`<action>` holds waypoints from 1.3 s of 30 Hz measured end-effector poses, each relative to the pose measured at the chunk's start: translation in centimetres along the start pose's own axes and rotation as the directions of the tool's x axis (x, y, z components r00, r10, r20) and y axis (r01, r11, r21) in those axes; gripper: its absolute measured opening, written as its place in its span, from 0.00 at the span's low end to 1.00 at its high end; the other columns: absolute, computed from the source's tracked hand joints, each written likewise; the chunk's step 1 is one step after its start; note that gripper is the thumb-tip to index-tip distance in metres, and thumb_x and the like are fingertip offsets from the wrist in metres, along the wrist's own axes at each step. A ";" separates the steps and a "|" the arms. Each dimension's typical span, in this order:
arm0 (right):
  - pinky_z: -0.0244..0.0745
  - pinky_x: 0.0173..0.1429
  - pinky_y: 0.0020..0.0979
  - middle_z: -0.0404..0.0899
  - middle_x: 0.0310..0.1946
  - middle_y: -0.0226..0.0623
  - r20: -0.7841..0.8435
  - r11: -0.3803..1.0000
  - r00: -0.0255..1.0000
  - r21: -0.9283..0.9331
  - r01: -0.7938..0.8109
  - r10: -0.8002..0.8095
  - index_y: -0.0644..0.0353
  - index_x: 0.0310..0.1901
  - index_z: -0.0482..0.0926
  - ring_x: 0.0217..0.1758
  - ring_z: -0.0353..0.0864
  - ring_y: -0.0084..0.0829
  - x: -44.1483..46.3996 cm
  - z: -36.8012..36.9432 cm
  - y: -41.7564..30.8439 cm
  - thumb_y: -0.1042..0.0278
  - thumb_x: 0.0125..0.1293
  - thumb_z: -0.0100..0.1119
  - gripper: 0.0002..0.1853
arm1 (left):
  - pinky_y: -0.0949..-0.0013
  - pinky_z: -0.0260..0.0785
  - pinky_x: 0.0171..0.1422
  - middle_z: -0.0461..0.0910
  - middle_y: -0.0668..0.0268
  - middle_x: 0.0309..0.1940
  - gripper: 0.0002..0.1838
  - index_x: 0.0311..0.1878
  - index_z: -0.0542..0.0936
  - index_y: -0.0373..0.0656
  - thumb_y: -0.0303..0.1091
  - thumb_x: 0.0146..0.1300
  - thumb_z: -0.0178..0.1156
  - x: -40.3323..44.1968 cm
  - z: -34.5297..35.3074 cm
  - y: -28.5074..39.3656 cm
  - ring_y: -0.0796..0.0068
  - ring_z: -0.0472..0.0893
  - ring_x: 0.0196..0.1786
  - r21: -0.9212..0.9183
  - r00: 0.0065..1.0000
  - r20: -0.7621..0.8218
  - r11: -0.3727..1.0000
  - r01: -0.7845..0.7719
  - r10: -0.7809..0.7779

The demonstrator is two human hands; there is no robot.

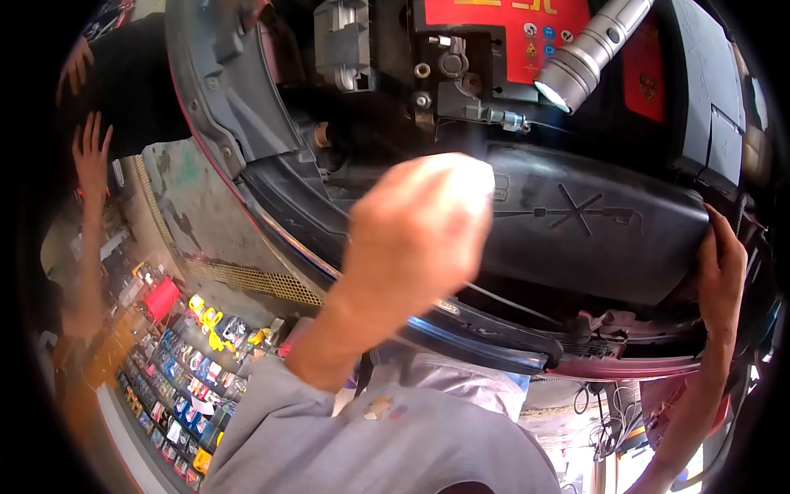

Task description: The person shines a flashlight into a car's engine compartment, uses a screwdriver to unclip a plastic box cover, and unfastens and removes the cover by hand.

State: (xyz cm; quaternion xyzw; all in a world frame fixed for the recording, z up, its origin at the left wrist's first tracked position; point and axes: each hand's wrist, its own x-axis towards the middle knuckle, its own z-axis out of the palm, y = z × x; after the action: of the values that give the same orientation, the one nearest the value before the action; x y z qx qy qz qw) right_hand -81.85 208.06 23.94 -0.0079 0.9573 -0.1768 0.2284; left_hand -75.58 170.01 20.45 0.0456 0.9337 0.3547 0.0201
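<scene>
A person in a gray shirt [395, 449] leans over an open engine bay, working at a long black cover [592, 255] that lies between the battery [485, 20] and the car's front edge [642, 368]. The right hand [724, 263] has its fingers bent around the cover's right end, holding it there; their tips are partly out of sight. The left hand [420, 230], blurred, is over the cover's left part, knuckles up, fingers seemingly curled; with the tips hidden, how tightly they close, and on what, cannot be told. Nor is it clear whether that hand touches the panel.

The step appears to be handling the cover from both ends, and it probably goes best with the two ends level, so the plastic does not twist. Force is likely safer close to a fixing point than in the middle, where the panel could flex. A flashlight [597, 53] rests over the battery, its lit end toward the cover; a knock could roll it, so elbows and panel are best clear of it.
</scene>
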 end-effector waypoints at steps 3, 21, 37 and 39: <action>0.76 0.53 0.27 0.86 0.42 0.36 -0.045 0.996 0.999 0.093 0.004 0.000 0.68 0.65 0.79 0.43 0.83 0.24 0.2 0.6 1.4 0.72 0.81 0.49 0.18 | 0.74 0.75 0.47 0.88 0.61 0.39 0.11 0.52 0.87 0.35 0.29 0.72 0.65 -2.1 -1.5 -1.9 0.80 0.84 0.40 -0.283 0.837 0.139 0.788 0.546 -0.530; 0.73 0.63 0.29 0.87 0.49 0.44 -0.211 0.999 0.977 -0.006 -0.041 0.039 0.67 0.63 0.80 0.53 0.85 0.32 0.0 2.2 2.0 0.60 0.81 0.52 0.21 | 0.34 0.57 0.73 0.86 0.67 0.40 0.06 0.38 0.86 0.46 0.32 0.61 0.61 -3.3 5.6 -1.6 0.55 0.83 0.51 0.400 0.985 -0.166 0.909 0.116 -0.052; 0.75 0.54 0.32 0.86 0.39 0.47 -0.251 0.962 0.967 0.270 0.030 0.040 0.67 0.58 0.83 0.43 0.84 0.32 0.0 3.1 0.5 0.60 0.76 0.52 0.20 | 0.45 0.69 0.62 0.88 0.61 0.36 0.15 0.36 0.88 0.50 0.41 0.74 0.54 -2.1 5.1 -1.2 0.54 0.87 0.43 0.472 0.969 -0.018 0.852 0.227 -0.248; 0.75 0.53 0.32 0.86 0.37 0.46 -0.266 0.963 0.963 0.267 0.035 0.038 0.67 0.58 0.83 0.41 0.83 0.30 -0.1 3.2 0.4 0.60 0.76 0.52 0.20 | 0.49 0.77 0.54 0.88 0.60 0.36 0.15 0.37 0.88 0.50 0.41 0.74 0.53 -1.8 4.4 -1.1 0.52 0.88 0.42 0.453 0.970 0.017 0.866 0.210 -0.244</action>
State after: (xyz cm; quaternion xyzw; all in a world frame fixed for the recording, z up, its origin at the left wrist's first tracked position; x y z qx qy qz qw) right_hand -80.32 207.43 21.21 0.0478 0.9465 -0.3044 0.0958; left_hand -73.54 171.91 16.43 -0.0480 0.9875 0.1234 0.0850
